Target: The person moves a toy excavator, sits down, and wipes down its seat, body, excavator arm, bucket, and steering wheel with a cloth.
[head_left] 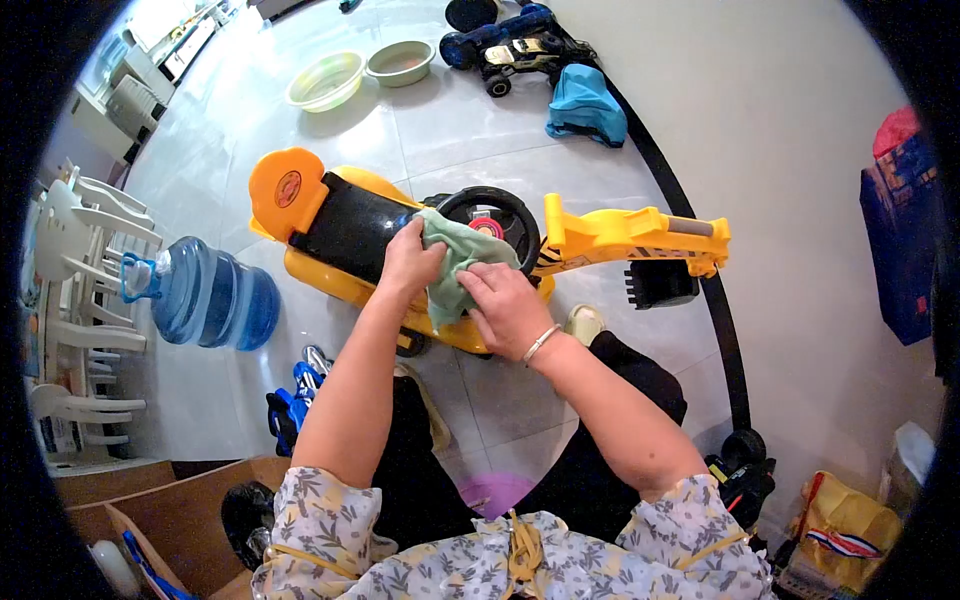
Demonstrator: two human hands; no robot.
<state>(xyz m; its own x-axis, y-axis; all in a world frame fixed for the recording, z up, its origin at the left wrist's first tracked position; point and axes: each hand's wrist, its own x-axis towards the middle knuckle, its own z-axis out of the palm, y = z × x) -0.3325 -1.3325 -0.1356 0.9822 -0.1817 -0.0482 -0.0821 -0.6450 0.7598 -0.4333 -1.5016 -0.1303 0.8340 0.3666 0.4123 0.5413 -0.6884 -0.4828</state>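
Observation:
Both of my hands grip a pale green cloth (455, 250) over the side of a yellow ride-on toy excavator (345, 278). My left hand (412, 258) pinches the cloth's left edge next to the black seat (355, 222). Lower on the cloth, my right hand (508, 308) has its fingers closed on a fold, and a light bracelet circles that wrist. The black steering wheel (512, 205) stands just behind the cloth, which hides part of it. To the right reaches the toy's yellow digger arm (635, 232) with a black bucket (662, 284).
A large blue water bottle (215, 295) lies on the tiled floor at left, beside stacked white chairs (90, 225). Two basins (400, 64), toy vehicles (520, 55) and a blue bag (587, 105) are farther back. A cardboard box (180, 510) sits at lower left.

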